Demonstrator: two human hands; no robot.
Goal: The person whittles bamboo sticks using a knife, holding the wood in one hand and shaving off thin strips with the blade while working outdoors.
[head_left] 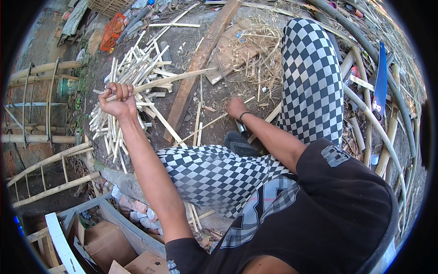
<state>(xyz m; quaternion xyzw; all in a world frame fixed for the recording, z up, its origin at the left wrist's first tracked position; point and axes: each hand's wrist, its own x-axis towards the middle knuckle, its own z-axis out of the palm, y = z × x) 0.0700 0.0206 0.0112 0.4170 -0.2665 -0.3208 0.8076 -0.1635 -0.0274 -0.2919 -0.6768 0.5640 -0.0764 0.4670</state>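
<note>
My left hand (pixel 117 98) is closed around a long pale bamboo strip (pixel 171 79), raised at the left. The strip slants up to the right, over a reddish-brown wooden plank (pixel 196 73). Its far end meets the thin blade of a knife (pixel 221 69). My right hand (pixel 236 108), with a dark band at the wrist, is closed low between my legs, and the blade rises from it; the handle is hidden in my fist. Under and beside the left hand lies a loose heap of split bamboo strips (pixel 137 73).
Curly shavings (pixel 262 59) cover a flat board (pixel 235 50) ahead. A blue handsaw (pixel 380 82) stands among bamboo poles (pixel 388 141) at right. An orange crate (pixel 113 32) is at far left, cardboard boxes (pixel 107 244) at lower left. My checkered trouser legs (pixel 312 77) flank the work.
</note>
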